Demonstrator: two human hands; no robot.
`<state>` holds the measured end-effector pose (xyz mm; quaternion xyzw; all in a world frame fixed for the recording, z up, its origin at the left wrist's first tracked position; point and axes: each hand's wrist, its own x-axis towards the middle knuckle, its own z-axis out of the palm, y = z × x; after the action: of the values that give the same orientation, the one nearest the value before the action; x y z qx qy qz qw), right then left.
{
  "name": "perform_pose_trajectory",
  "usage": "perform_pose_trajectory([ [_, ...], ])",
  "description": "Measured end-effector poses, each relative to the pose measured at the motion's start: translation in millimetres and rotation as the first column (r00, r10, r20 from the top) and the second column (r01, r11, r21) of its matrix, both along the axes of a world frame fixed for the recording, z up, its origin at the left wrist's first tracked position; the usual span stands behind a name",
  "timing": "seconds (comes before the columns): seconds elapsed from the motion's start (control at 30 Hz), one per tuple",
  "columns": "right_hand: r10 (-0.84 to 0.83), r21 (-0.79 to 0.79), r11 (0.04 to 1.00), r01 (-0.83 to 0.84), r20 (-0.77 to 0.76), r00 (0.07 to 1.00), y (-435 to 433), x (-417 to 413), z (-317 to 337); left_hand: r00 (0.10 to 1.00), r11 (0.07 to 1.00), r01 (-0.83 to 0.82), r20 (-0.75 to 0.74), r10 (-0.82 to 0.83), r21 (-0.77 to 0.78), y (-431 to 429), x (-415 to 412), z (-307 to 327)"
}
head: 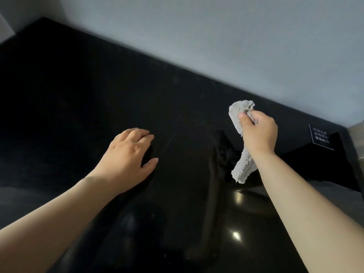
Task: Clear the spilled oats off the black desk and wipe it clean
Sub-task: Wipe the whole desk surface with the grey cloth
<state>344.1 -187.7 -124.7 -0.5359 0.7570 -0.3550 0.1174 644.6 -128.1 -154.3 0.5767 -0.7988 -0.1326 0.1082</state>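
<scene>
the right hand [258,131] is raised above the desk [82,99], fingers curled tight around a grey cloth [241,142]. the cloth is bunched in the fist: a fluffy wad sticks out above the thumb, and a longer tail hangs down below the wrist, its end clear of the surface. the thumb presses against the front of the wad.

the left hand [130,154] is palm down and low over the desk, fingers spread and loose, holding nothing. a dark shadow lies right under it; whether the palm touches the surface cannot be told.

the desk is glossy black and runs back to a pale grey wall [216,36]. faint streaks and smudges show on the top between the two hands, and small bright reflections glint near the lower right. no oats can be made out on the visible surface; a few tiny pale specks low in the frame are too small to identify.

at the far right of the desk stands a small black sign [320,136], tilted, with several lines of white characters on it. the writing is too small and blurred to read. no brand or other label is visible anywhere.
</scene>
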Motion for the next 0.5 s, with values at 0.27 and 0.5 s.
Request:
perform_pose_trajectory([
  [0.27, -0.056, 0.000, 0.998, 0.056, -0.106, 0.993, -109.1, -33.1, -16.3, 1.000, 0.999, -0.009, -0.009, 0.008, -0.054, -43.2, -19.7, -11.0],
  [0.5, -0.113, 0.124, 0.984, 0.131, -0.144, 0.983, -180.7, -57.7, -39.8, 1.000, 1.000, -0.010, -0.008, 0.010, -0.002, -49.3, -22.2, -35.0],
])
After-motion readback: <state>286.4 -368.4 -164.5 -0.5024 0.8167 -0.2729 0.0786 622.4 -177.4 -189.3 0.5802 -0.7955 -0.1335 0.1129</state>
